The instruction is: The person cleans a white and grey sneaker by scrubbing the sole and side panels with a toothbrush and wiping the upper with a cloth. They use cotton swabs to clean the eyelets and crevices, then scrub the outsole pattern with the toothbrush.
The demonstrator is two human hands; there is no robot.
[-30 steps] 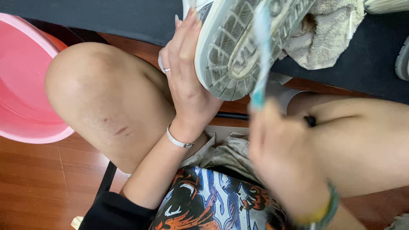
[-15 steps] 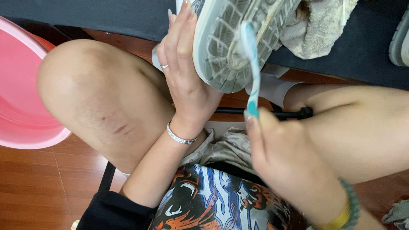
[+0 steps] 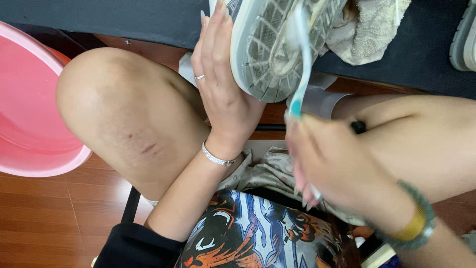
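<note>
At the top centre of the frame the left hand (image 3: 225,94) cups the grey rubber-soled sneaker (image 3: 277,44) sole-up, fingers wrapped round its edge, while the blurred right hand (image 3: 332,164), fingers clenched on the pale blue plastic toothbrush (image 3: 301,59), would do best scrubbing in short strokes along the tread grooves.

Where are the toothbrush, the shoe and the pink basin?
Blue-and-white plastic toothbrush (image 3: 303,59), head view, on its handle.
Grey rubber-soled shoe (image 3: 267,54), head view, on its tread.
Round pink plastic basin (image 3: 29,124), head view, on its inner wall.
</note>
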